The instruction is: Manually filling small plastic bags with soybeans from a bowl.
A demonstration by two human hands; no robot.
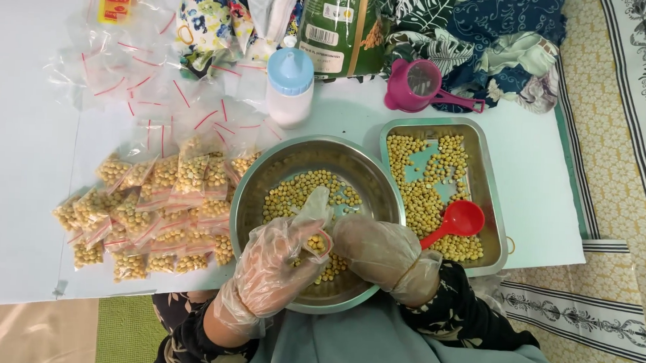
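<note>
Gloved left hand [276, 263] pinches a small bag [314, 206] over the steel bowl [258, 179] of beans; right hand [378, 251] (fingers closed) presses beans into it.

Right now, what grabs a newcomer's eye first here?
Centre: the round steel bowl of yellow beans, where the gloved left hand and gloved right hand meet over a small clear bag. To its left lies a heap of filled zip bags. To its right, a red scoop rests in the rectangular steel tray.
</note>
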